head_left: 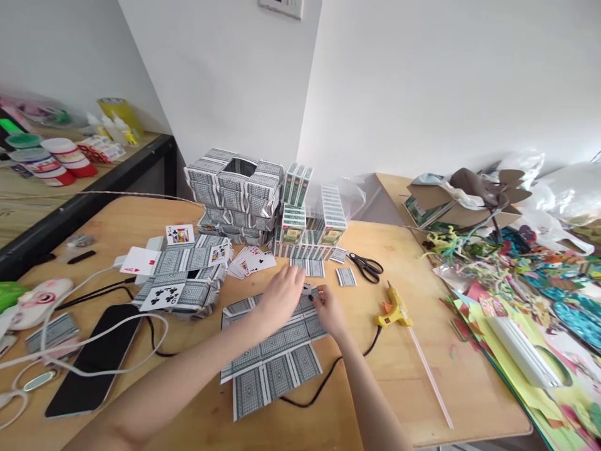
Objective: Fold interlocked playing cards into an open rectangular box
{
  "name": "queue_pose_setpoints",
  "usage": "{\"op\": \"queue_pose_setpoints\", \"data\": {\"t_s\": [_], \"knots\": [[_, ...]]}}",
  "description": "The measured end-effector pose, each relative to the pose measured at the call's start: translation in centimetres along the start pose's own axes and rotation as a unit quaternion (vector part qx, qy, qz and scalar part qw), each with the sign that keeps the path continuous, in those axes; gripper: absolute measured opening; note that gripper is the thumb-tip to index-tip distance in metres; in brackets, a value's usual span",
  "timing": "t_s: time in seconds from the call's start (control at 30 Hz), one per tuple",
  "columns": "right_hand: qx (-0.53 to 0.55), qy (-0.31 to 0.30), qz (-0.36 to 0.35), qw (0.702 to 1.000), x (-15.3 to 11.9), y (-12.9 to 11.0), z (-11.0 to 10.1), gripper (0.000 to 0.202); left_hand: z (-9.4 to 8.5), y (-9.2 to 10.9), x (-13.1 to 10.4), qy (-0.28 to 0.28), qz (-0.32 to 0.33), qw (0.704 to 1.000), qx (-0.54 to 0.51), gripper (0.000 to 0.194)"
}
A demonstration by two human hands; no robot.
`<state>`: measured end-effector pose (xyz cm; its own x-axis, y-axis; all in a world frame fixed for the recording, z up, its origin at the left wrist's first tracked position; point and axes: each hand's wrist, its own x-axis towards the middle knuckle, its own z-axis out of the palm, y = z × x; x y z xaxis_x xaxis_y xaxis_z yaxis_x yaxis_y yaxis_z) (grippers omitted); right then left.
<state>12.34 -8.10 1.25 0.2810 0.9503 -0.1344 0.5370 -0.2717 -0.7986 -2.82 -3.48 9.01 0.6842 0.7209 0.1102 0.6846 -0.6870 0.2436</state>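
Observation:
On the table in front of me lies a panel of joined playing cards [284, 341], patterned grey backs up, with one row angled at its near side. My left hand [282, 293] reaches over the panel's far edge, its fingers bent together at a small playing card [307, 288] whose white face partly shows. From the right, my right hand [329, 311] pinches that card's other side between thumb and fingers. Some of the left fingertips are hidden. Just beyond my hands lie face-down cards [315, 269].
A box built of cards [235, 194] stands behind, beside stacked green card packs [293, 228]. Black-handled scissors [369, 268] and a yellow glue gun [394, 308] with its cord lie right. A smaller card structure [200, 291], a phone [94, 360] and white cables occupy the left.

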Motion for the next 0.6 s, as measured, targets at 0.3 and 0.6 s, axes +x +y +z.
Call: {"op": "queue_pose_setpoints", "data": {"t_s": [0.3,0.6], "knots": [[-0.246,-0.019,0.013,0.969,0.4,-1.8,0.8,0.025,4.6,2.6,-6.0,-0.072,-0.047,0.996,0.020,0.055],[-0.349,-0.044,0.029,0.935,0.7,-2.0,0.9,0.029,7.4,2.7,-7.8,0.023,-0.079,0.996,0.027,0.049]]}}
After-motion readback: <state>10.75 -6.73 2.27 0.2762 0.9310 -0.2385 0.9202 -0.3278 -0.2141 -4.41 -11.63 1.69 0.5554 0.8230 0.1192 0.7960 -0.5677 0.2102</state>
